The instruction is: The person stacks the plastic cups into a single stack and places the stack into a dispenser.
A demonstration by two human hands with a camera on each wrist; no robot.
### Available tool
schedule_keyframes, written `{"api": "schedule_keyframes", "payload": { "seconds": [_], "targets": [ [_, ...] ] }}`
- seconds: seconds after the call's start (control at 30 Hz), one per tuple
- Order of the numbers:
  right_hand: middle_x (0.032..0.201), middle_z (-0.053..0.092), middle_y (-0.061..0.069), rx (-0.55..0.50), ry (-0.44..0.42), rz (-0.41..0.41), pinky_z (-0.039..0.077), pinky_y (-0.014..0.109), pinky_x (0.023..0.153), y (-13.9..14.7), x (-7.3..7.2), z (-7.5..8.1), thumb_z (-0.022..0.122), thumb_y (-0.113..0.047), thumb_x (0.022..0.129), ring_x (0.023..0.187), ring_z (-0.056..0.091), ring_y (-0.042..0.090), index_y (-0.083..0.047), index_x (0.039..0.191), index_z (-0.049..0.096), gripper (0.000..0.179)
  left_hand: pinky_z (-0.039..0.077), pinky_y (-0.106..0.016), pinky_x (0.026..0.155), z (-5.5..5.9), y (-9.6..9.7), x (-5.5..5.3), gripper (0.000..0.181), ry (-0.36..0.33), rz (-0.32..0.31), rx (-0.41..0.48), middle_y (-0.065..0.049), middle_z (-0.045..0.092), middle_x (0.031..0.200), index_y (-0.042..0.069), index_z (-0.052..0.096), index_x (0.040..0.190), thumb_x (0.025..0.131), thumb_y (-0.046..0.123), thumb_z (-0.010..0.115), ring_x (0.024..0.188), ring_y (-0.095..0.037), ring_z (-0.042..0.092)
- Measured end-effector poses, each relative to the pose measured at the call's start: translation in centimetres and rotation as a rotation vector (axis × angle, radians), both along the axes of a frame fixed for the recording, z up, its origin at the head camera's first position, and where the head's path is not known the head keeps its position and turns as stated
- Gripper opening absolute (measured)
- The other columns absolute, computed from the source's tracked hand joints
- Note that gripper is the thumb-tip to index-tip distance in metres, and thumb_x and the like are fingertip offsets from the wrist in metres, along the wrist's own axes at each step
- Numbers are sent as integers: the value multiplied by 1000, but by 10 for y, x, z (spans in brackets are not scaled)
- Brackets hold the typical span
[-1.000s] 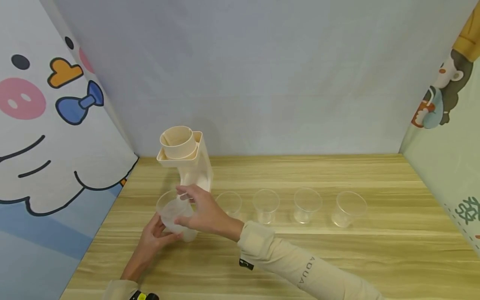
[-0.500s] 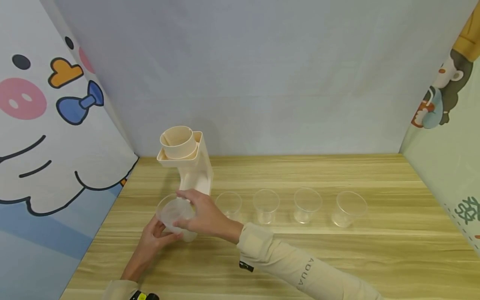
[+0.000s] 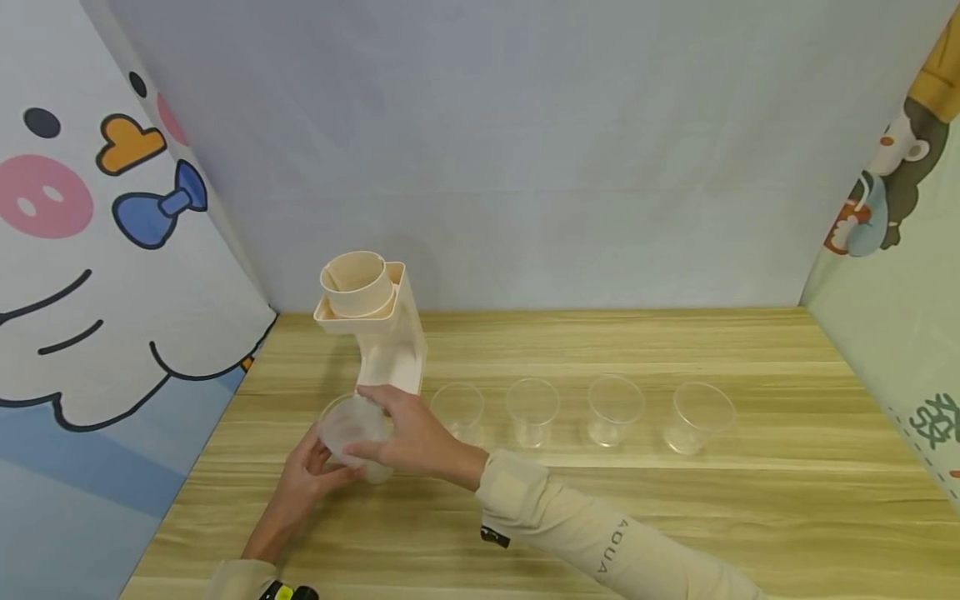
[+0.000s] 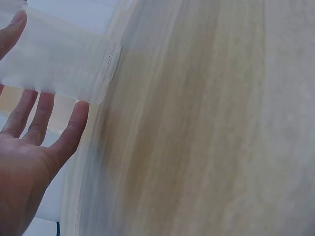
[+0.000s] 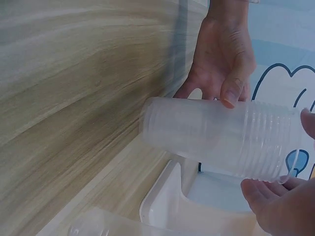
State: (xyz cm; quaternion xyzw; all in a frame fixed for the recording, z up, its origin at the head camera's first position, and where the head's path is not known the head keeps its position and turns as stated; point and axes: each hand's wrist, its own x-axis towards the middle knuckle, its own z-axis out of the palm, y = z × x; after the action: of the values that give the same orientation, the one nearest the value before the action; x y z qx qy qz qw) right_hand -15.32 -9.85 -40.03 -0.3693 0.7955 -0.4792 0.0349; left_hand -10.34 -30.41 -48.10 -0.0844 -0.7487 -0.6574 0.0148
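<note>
A stack of nested clear plastic cups [image 3: 354, 429] stands at the left of the table. My left hand [image 3: 309, 473] holds the stack from its left side, low down; in the left wrist view, the thumb and fingers [image 4: 74, 128] lie on opposite sides of the cups. At the top, my right hand [image 3: 412, 435] grips the rim between thumb and fingers. The right wrist view shows several ribbed rims packed closely [image 5: 268, 140], with the right fingers [image 5: 273, 196] against the end rim. Part of the stack is hidden behind the right hand.
Just behind the stack stands a cream holder [image 3: 393, 358] with a round tube [image 3: 356, 285] on top. Several single clear cups, such as the rightmost cup [image 3: 699, 417], stand in a row to the right. Printed cloth walls [image 3: 525, 167] border the wooden table [image 3: 600, 533].
My right hand has moved down slightly, and the top cup's rim has sunk closer to the rest of the stack. My left hand stays in place.
</note>
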Motion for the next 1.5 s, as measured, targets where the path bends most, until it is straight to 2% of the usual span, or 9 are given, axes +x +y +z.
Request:
{"api": "schedule_keyframes", "payload": {
  "seconds": [0.13, 0.27, 0.47, 0.67, 0.8, 0.93, 1.17, 1.5],
  "targets": [
    [132, 54, 9, -1, 19, 3, 46, 23, 90, 0, 0, -2, 75, -30, 81, 112, 53, 11, 1, 134, 48, 68, 51, -26, 85, 0, 0, 0, 78, -8, 6, -6, -1, 48, 131, 9, 29, 146, 81, -4, 70, 116, -9, 50],
    [133, 53, 7, 27, 19, -11, 43, 20, 91, 1, 2, -5, 75, -32, 81, 114, 51, 10, -2, 137, 46, 69, 51, -24, 84, 1, 1, 0, 80, -21, 26, -7, -1, 46, 132, 8, 28, 147, 80, -4, 70, 115, -8, 50],
    [132, 53, 6, 37, 14, -24, 43, 20, 89, 1, 3, -9, 74, -34, 81, 112, 51, 10, -6, 137, 47, 69, 52, -25, 82, 1, 1, 0, 81, -33, 23, -5, -2, 44, 132, 8, 27, 147, 80, -5, 70, 114, -9, 49],
    [127, 54, 7, 47, 37, -37, 44, 19, 86, 3, 5, -7, 75, -32, 80, 108, 51, 11, -5, 136, 49, 67, 51, -25, 84, 0, 1, 0, 80, -44, 22, -20, -4, 44, 132, 8, 27, 147, 81, -2, 71, 115, -9, 49],
    [126, 53, 6, 52, 9, -48, 44, 19, 86, 7, 6, -2, 75, -33, 80, 107, 52, 13, -7, 134, 50, 65, 51, -25, 85, 0, 2, -1, 81, -45, 28, -23, -4, 44, 133, 9, 27, 147, 81, -1, 71, 116, -9, 49],
    [124, 53, 6, 8, -23, -55, 47, 23, 85, 14, 6, 4, 77, -29, 79, 108, 53, 17, -7, 133, 51, 64, 51, -25, 84, 0, 2, -1, 80, -40, 39, -15, -2, 47, 130, 8, 28, 146, 80, -3, 72, 115, -8, 51],
    [124, 55, 8, -63, -3, -50, 46, 21, 85, 24, 5, 13, 79, -25, 78, 112, 53, 21, -6, 130, 54, 61, 51, -25, 84, -1, 2, 0, 79, -27, 41, -5, 1, 52, 126, 6, 30, 145, 79, -5, 72, 112, -8, 53],
    [124, 57, 3, -134, 24, -98, 45, 27, 91, 39, 7, 23, 79, -24, 76, 112, 52, 14, -8, 127, 56, 59, 50, -24, 84, 0, 3, -1, 78, -18, 48, -10, 2, 53, 126, 5, 32, 144, 78, -5, 72, 113, -8, 53]
  ]
}}
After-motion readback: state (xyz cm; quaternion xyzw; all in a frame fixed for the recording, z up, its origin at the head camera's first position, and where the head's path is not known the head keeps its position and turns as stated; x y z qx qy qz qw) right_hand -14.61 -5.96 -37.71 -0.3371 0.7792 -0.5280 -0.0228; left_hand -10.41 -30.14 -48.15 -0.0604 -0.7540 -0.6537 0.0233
